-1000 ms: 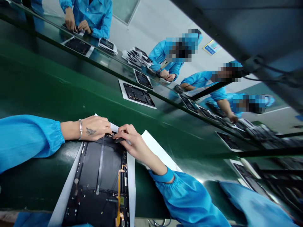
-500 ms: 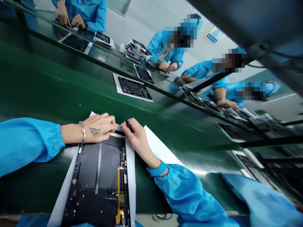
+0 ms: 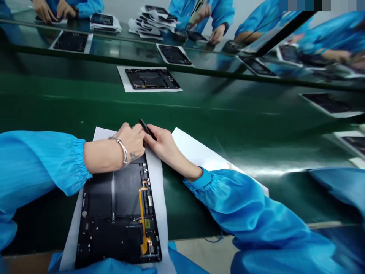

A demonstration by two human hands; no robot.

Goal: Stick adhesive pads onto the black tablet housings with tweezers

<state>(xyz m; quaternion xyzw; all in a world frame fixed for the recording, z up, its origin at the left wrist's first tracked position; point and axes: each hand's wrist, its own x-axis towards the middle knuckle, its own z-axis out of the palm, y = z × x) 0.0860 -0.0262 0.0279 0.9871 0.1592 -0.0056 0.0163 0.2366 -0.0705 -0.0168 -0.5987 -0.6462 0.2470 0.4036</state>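
Note:
An opened tablet housing (image 3: 125, 213), black inside with an orange ribbon cable (image 3: 142, 213), lies on a white sheet (image 3: 159, 190) in front of me. Over its far end my left hand (image 3: 131, 140) rests with fingers bent and pressed together; a bracelet is on its wrist. The fingertips are at the housing's far right corner, and what they pinch there, if anything, is hidden. My right hand (image 3: 164, 140) meets the left fingertips and is closed round a slim black tool (image 3: 147, 128), whose working end does not show.
Another white sheet (image 3: 196, 152) lies partly under my right forearm. Beyond, on the green bench (image 3: 71, 110), another tablet housing (image 3: 152, 78) lies on paper. Co-workers in blue sit across a raised rail, near stacked housings (image 3: 154, 23). A blue sleeve (image 3: 336, 186) shows at right.
The view has levelled and tilted down. My left hand has turned and shifted right towards the housing's corner, its fingers now against my right hand. The black tool shows more.

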